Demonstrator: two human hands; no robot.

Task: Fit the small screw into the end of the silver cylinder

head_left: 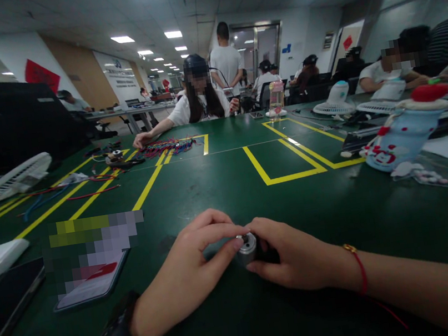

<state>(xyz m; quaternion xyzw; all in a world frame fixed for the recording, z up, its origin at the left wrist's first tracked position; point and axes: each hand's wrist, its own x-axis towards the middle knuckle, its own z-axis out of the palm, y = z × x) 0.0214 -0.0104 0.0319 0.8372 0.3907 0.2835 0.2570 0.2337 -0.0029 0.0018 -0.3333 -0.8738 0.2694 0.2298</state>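
Note:
A small cylindrical metal motor (247,247) stands near the front of the green table, its round end face with dark holes turned up toward me. My right hand (291,250) is closed around its far and right sides, thumb low at the front. From the left, my left hand (201,255) pinches with thumb and index finger at the motor's top edge. Whether a tiny part sits between those left fingertips is hidden. The motor's lower right side is covered by my right fingers.
Left on the green table (209,178) lie a badge-like card (97,277), a dark tablet-like device (12,301) and a white fan (15,178). A co-worker (200,95) sits opposite, one hand by bundled red and blue wires (170,147). A light-blue bottle (404,135) stands at right.

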